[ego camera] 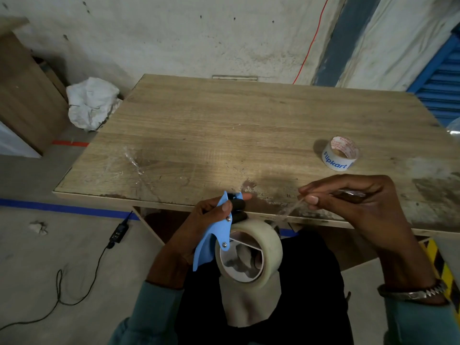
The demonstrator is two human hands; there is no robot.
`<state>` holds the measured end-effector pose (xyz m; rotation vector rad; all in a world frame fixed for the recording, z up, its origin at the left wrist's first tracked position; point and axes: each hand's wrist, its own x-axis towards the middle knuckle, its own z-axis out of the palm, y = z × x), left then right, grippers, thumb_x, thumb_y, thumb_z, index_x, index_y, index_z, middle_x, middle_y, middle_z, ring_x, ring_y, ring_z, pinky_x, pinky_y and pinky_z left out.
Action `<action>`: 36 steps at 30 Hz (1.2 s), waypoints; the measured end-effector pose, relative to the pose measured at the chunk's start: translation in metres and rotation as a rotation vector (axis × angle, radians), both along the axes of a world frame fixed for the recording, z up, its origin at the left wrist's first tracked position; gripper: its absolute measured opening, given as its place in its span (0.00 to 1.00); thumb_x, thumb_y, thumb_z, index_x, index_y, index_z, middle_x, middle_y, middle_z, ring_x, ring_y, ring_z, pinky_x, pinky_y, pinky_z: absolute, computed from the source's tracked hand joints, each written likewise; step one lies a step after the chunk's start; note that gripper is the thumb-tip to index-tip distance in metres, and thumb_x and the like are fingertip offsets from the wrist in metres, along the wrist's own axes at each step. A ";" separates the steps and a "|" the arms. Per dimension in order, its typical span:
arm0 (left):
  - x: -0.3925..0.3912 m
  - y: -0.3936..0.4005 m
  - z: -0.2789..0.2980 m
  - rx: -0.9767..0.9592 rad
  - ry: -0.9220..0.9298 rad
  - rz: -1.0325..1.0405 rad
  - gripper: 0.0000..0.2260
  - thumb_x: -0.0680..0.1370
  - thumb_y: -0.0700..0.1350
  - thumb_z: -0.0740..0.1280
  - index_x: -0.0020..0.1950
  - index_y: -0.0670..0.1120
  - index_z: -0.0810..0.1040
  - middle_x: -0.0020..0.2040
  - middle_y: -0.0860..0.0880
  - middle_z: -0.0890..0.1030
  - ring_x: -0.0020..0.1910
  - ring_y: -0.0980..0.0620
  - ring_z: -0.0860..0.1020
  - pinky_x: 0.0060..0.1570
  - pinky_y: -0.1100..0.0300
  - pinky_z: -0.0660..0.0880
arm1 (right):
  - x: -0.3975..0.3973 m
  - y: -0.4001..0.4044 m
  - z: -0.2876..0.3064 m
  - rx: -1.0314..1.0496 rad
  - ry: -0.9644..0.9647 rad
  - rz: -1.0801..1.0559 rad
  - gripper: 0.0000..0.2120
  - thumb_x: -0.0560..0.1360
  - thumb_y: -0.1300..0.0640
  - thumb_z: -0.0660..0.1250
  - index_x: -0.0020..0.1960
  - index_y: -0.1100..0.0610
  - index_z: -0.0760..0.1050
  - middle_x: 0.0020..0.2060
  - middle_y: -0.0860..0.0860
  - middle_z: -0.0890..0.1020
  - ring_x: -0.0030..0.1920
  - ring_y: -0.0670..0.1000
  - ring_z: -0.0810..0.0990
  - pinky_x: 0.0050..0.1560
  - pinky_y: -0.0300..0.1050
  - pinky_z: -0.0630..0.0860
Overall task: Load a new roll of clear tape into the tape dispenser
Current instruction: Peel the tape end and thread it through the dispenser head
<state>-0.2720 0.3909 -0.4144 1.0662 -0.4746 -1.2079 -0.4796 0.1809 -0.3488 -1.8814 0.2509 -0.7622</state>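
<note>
At lower centre the clear roll already sits in the blue dispenser gripped by the left hand, while the right hand pinches the tape's free end, seemingly not yet threaded.

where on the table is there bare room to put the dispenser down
The table is bare across its middle and far half, from the left edge to the printed tape roll. A loose clear film scrap lies near-left. The near edge is crowded: left hand with the dispenser, right hand pulling tape.
</note>
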 end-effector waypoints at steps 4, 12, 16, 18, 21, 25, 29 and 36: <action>-0.009 -0.003 -0.002 0.014 0.080 0.034 0.05 0.68 0.55 0.73 0.33 0.62 0.88 0.30 0.55 0.85 0.28 0.62 0.83 0.30 0.68 0.79 | 0.007 0.003 -0.002 0.172 -0.041 0.055 0.07 0.72 0.62 0.79 0.50 0.63 0.88 0.49 0.59 0.91 0.51 0.62 0.91 0.51 0.50 0.88; -0.016 0.005 0.000 0.095 0.180 0.092 0.41 0.63 0.54 0.76 0.72 0.36 0.77 0.67 0.26 0.77 0.59 0.33 0.76 0.70 0.34 0.70 | 0.046 0.024 -0.018 0.695 -0.113 0.102 0.26 0.68 0.56 0.84 0.64 0.53 0.84 0.40 0.55 0.89 0.42 0.54 0.91 0.43 0.51 0.88; -0.012 -0.002 -0.009 0.069 0.189 0.111 0.30 0.66 0.57 0.84 0.62 0.42 0.86 0.58 0.34 0.84 0.53 0.37 0.83 0.54 0.45 0.82 | 0.060 0.030 -0.027 0.914 -0.253 0.084 0.35 0.73 0.67 0.77 0.77 0.51 0.75 0.39 0.54 0.86 0.42 0.52 0.90 0.44 0.50 0.88; -0.007 -0.003 -0.015 0.035 0.154 0.102 0.28 0.61 0.60 0.85 0.55 0.46 0.89 0.55 0.34 0.82 0.53 0.37 0.80 0.56 0.44 0.78 | 0.064 0.038 -0.030 1.070 -0.323 0.128 0.34 0.74 0.65 0.76 0.78 0.53 0.74 0.41 0.53 0.86 0.42 0.49 0.88 0.42 0.45 0.88; -0.006 -0.005 -0.010 0.067 -0.027 0.087 0.07 0.69 0.58 0.79 0.39 0.56 0.89 0.37 0.53 0.86 0.36 0.55 0.84 0.39 0.61 0.80 | 0.067 0.046 -0.032 1.157 -0.399 0.129 0.34 0.73 0.66 0.75 0.78 0.53 0.73 0.41 0.53 0.86 0.40 0.47 0.87 0.42 0.42 0.87; -0.003 -0.005 -0.020 0.105 -0.080 0.110 0.09 0.75 0.46 0.71 0.38 0.53 0.88 0.33 0.53 0.84 0.34 0.59 0.84 0.36 0.64 0.80 | 0.058 0.036 -0.024 1.128 -0.534 0.005 0.33 0.75 0.68 0.70 0.79 0.53 0.72 0.42 0.52 0.85 0.41 0.47 0.87 0.43 0.41 0.86; -0.005 -0.006 -0.022 0.069 -0.181 0.082 0.08 0.71 0.51 0.77 0.46 0.48 0.87 0.37 0.50 0.85 0.37 0.55 0.84 0.39 0.61 0.81 | 0.049 0.027 -0.020 1.092 -0.499 -0.069 0.29 0.79 0.68 0.69 0.78 0.53 0.73 0.42 0.51 0.86 0.42 0.46 0.86 0.43 0.38 0.85; -0.008 -0.015 -0.015 0.051 -0.346 0.193 0.22 0.70 0.57 0.82 0.56 0.44 0.86 0.43 0.47 0.87 0.42 0.50 0.85 0.44 0.57 0.80 | 0.069 0.036 -0.026 0.953 -0.060 -0.166 0.22 0.79 0.61 0.75 0.70 0.51 0.73 0.49 0.59 0.91 0.48 0.54 0.91 0.43 0.45 0.87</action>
